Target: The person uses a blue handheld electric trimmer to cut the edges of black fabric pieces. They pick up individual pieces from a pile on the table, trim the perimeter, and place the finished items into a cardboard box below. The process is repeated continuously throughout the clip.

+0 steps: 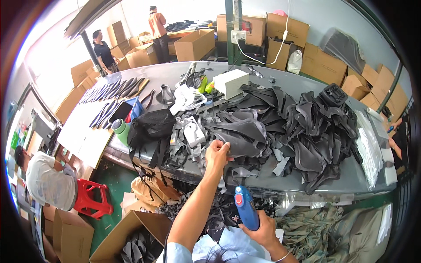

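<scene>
My left hand (pixel 217 153) reaches over the table with its fingers pinched at the near edge of a dark grey, saddle-shaped sheet piece (pixel 243 147). This piece lies on top of similar ones. Low in front of my body, my right hand (pixel 264 229) is wrapped round a blue handheld power tool (pixel 247 209) with a red button. The tool's head points up, toward the table edge, apart from the pieces. A large heap of dark moulded pieces (pixel 313 131) lies to the right. Grey offcuts (pixel 180 149) are scattered left of my left hand.
On the grey table (pixel 210 68) stand a white box (pixel 231 83), a black bag (pixel 151 125) and a green bottle (pixel 119 130). An open carton (pixel 131 232) stands below left. One person sits by a red stool (pixel 93 198); others stand behind among cartons (pixel 194 45).
</scene>
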The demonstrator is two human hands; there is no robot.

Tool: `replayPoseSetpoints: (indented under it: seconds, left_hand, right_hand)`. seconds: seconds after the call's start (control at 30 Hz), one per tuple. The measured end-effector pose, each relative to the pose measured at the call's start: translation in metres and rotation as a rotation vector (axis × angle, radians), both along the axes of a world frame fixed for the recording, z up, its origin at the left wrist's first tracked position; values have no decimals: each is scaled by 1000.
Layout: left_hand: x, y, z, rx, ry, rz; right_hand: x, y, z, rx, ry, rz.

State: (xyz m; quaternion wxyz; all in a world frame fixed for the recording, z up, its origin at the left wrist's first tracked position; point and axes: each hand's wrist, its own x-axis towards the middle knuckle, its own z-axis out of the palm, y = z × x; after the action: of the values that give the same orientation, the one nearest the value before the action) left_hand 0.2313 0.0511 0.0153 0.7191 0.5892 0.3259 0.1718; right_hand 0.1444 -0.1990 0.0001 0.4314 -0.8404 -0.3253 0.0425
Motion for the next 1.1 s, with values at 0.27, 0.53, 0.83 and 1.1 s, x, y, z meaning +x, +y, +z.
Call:
replayPoseSetpoints:
  seconds: [0.27,0.53,0.83,1.1]
  left_hand:
    - [-74,-50,3,-219,-367,205]
    - [-172,-87,-24,-791,-284,-91]
    - [-219,-37,37,467,-116,100]
    - [-229,-37,39,-353,-613,303]
  right_hand:
    - [14,14,2,219,151,-198]
    - [24,60,36,314,52,-201]
    - [33,45,55,279,271,242]
    - [0,47,58,-12,73,131]
